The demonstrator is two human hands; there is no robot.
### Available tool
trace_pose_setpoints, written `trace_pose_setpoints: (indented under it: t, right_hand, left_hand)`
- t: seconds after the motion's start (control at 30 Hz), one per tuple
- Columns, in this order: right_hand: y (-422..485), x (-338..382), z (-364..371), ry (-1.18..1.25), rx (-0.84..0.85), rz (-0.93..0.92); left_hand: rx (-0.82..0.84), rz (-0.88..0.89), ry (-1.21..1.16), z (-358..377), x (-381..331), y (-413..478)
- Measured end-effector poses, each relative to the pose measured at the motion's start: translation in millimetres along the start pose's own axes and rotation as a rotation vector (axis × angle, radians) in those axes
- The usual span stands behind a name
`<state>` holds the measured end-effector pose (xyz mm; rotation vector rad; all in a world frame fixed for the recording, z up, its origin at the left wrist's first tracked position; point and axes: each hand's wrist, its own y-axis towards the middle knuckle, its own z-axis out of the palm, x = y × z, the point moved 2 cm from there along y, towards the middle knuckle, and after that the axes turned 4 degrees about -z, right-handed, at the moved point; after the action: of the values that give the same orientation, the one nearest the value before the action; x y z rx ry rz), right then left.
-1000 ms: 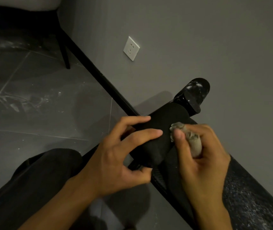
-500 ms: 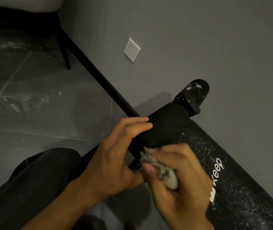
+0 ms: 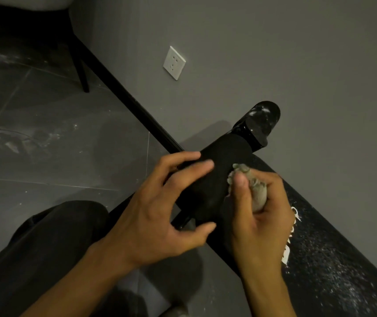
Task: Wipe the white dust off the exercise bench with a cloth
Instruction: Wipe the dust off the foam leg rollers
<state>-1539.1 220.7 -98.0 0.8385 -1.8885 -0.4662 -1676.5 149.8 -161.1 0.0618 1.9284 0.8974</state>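
Grey cloth [image 3: 255, 191] bunched in right hand [image 3: 258, 225]; left hand [image 3: 160, 213] grips bench roller [image 3: 219, 161].

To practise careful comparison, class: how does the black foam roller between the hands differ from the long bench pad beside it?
The foam roller looks matte and dust-free; the bench pad is speckled with white dust. The foam roller is plain; the bench pad carries white lettering. The foam roller is a short cylinder gripped by the left hand; the bench pad is long and broad. Both are black.
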Motion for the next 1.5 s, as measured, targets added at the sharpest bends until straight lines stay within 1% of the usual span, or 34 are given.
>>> trace_pose_setpoints:
  t: [0.1, 0.13, 0.27, 0.3, 0.33, 0.4, 0.43, 0.47, 0.57, 0.63, 0.7, 0.8, 0.83, 0.87, 0.93, 0.97, 1.0, 1.03, 1.13, 1.17, 1.27, 1.3, 1.33, 1.43, 1.47, 1.5]
  right_hand:
    - [-8, 11, 3, 0.027, 0.091, -0.149]
    - [-6, 10, 2, 0.030, 0.094, -0.164]
    - [13, -9, 0, 0.020, -0.027, 0.052]
    - [13, -9, 0, 0.027, -0.022, 0.036]
    - [10, -5, 0, 0.042, 0.002, -0.018]
    - [3, 3, 0, 0.060, 0.078, -0.149]
    - [1, 4, -2, 0.053, 0.094, -0.171]
    - [4, 0, -4, 0.037, 0.085, -0.143]
    - [11, -19, -6, -0.023, -0.007, 0.081]
    - [7, -20, -5, 0.001, -0.012, 0.125]
    - [-1, -10, -2, 0.056, 0.033, 0.046]
    - [-6, 3, -2, 0.060, 0.136, -0.150]
    - [-3, 1, -2, 0.048, 0.128, -0.164]
    - [2, -4, -3, 0.035, 0.089, -0.117]
    - [9, -14, -4, 0.019, -0.005, 0.050]
    - [9, -16, -5, 0.019, -0.019, 0.088]
    - [7, -13, -5, 0.027, 0.000, 0.054]
    - [4, -5, -5, 0.038, 0.047, -0.017]
    - [-11, 18, 0, 0.032, 0.225, -0.241]
    - [-10, 20, 0, 0.013, 0.239, -0.271]
    - [5, 15, -3, -0.049, 0.125, -0.200]
    - [7, 14, -4, -0.049, 0.112, -0.186]
    - [5, 15, -3, -0.038, 0.138, -0.203]
    - [-11, 26, 0, -0.008, 0.275, -0.341]
    - [-12, 24, -1, -0.008, 0.267, -0.343]
    - [-8, 20, -1, -0.015, 0.220, -0.297]
  left_hand:
    - [-0.024, -0.097, -0.043, 1, 0, -1]
    - [-0.042, -0.108, -0.056, 2, -1, -1]
    - [-0.090, -0.072, -0.042, 2, 0, -1]
    - [-0.089, -0.057, -0.028, 1, 0, 0]
    - [-0.080, -0.033, -0.010, 0, 0, 1]
    - [-0.029, 0.028, 0.027, -2, 0, 3]
    - [0.004, 0.048, 0.033, -2, 1, 3]
    - [0.029, 0.050, 0.021, -1, 2, 3]
    - [0.035, 0.004, -0.064, 3, 6, 2]
    - [-0.008, -0.068, -0.137, 5, 8, 0]
    - [-0.043, -0.120, -0.189, 6, 10, -1]
    - [-0.077, -0.095, -0.185, 7, 9, -2]
    - [-0.087, -0.083, -0.177, 7, 9, -1]
    - [-0.093, -0.076, -0.169, 6, 8, -1]
    - [-0.092, -0.074, -0.165, 5, 8, 0]
    - [-0.088, -0.077, -0.170, 5, 8, 0]
    - [-0.084, -0.078, -0.172, 4, 8, 0]
    - [-0.080, -0.077, -0.172, 4, 8, 0]
    - [-0.071, -0.080, -0.179, 2, 11, -2]
    - [-0.072, -0.079, -0.175, 2, 11, -3]
    - [-0.067, -0.042, -0.096, 0, 7, -1]
    - [-0.055, -0.021, -0.078, -1, 6, 0]
    - [-0.036, -0.001, -0.072, -2, 6, 2]
    - [0.012, 0.036, -0.078, -5, 8, 4]
    - [0.021, 0.035, -0.078, -5, 9, 2]
    - [0.027, 0.019, -0.089, -4, 10, 1]
